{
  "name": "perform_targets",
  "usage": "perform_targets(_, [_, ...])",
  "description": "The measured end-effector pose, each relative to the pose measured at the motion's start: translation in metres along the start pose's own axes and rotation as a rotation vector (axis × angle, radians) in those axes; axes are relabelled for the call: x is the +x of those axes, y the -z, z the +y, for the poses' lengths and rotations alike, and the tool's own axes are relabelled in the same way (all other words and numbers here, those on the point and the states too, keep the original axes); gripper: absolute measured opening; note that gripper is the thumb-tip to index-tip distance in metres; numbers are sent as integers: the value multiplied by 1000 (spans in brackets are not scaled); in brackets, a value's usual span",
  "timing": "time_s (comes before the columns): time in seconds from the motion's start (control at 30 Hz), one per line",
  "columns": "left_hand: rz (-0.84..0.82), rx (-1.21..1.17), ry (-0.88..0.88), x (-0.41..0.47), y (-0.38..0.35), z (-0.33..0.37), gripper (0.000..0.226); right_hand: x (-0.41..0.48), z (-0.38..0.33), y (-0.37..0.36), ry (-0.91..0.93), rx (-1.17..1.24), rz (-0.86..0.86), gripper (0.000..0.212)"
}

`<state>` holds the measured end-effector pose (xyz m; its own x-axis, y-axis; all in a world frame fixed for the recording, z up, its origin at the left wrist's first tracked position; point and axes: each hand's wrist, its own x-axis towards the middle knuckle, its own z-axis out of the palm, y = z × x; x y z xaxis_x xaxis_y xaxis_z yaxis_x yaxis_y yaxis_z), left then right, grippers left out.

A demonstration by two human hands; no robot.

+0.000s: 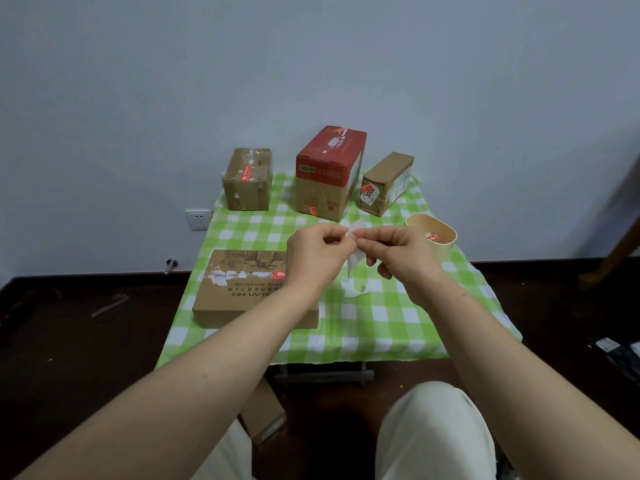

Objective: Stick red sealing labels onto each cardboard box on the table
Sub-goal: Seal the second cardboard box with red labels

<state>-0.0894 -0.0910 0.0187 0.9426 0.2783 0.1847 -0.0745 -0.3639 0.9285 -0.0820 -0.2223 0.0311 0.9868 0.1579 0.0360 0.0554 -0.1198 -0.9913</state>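
Both hands meet above the middle of the table. My left hand (317, 252) and my right hand (398, 251) pinch a small label on its white backing strip (353, 233) between fingertips; the strip hangs down below them. A flat cardboard box (242, 296) lies at the front left, partly under my left forearm, with a red label on its top. At the back stand a brown box (247, 180) with a red label, a tall red-topped box (327, 171) with a red label low on its front, and a narrow box (386, 183).
A tan oval container (431, 233) with red labels inside sits at the right of the green checked tablecloth (398, 323). White backing paper (358, 287) lies on the cloth. Another cardboard box (265, 414) sits on the dark floor under the table. A wall socket (197, 219) is at the left.
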Motion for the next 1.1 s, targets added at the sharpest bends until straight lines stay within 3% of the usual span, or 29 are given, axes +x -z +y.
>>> perform_targets(0.47, [-28, -263, 151, 6, -2, 0, 14, 7, 4, -1, -37, 14, 49, 10])
perform_targets(0.8, [-8, -527, 343, 13, -5, 6, 14, 14, 15, 12, -171, 313, 224, 8])
perform_targets(1.1, [43, -579, 409, 24, -9, 3, 12, 25, 49, 37, -251, 323, 393, 10])
